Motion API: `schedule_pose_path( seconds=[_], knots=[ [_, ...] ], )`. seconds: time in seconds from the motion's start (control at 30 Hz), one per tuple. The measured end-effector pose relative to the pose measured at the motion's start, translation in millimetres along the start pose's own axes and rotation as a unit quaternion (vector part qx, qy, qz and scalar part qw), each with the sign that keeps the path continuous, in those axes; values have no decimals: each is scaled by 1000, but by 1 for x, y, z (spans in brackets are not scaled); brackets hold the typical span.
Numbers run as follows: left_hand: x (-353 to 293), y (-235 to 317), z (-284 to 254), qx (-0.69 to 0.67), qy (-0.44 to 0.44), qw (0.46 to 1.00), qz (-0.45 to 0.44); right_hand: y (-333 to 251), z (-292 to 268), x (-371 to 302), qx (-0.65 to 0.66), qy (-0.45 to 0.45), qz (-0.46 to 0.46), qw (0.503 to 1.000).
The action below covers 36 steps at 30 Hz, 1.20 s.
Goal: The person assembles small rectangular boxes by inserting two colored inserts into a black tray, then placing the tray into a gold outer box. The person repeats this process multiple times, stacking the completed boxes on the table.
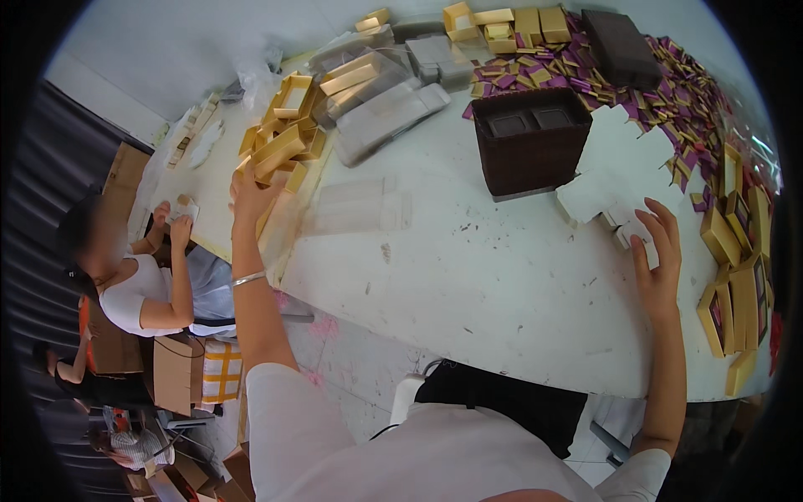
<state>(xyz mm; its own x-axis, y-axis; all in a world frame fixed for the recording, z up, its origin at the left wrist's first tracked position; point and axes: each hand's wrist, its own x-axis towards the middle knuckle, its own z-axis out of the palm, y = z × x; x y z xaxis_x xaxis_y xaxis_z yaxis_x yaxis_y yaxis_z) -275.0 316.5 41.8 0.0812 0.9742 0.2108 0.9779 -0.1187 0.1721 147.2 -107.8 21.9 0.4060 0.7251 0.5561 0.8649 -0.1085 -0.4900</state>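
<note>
My left hand (253, 199) reaches to the near side of a heap of open gold paper boxes (278, 152). Its fingers are apart at the end of one gold box; whether they touch it is hard to tell. On the right, my right hand (662, 263) is open, with thumb and fingers curved apart and nothing visibly held. Just beside its fingertips lies a small white folded card piece (621, 236), at the edge of a stack of flat white cut card blanks (623, 163).
A tall dark brown tray stack (531, 146) stands mid-table, with clear plastic sleeves (391, 124) to its left. Small purple-and-gold packets (535, 71) heap along the back. More gold boxes (732, 305) line the right edge. A co-worker (142, 284) sits at the left.
</note>
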Motion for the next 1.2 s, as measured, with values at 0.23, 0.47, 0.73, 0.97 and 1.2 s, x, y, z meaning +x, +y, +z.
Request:
schedule_pose_path(
  seconds=[0.23, 0.47, 0.73, 0.97, 1.2],
  knots=[
    [72, -53, 43, -140, -40, 969, 197, 18, 10, -1, 53, 21, 7, 998],
    [79, -35, 10, -83, 118, 935, 324, 15, 4, -2, 48, 33, -20, 998],
    [-162, 138, -48, -250, -7, 823, 510, 18, 6, -8, 68, 50, -49, 995],
    [-261, 212, -2, -184, -172, 696, 672, 15, 6, -7, 73, 50, -59, 994],
    [-233, 243, -24, -222, -48, 705, 672, 21, 0, -9, 66, 53, -51, 995]
  ],
)
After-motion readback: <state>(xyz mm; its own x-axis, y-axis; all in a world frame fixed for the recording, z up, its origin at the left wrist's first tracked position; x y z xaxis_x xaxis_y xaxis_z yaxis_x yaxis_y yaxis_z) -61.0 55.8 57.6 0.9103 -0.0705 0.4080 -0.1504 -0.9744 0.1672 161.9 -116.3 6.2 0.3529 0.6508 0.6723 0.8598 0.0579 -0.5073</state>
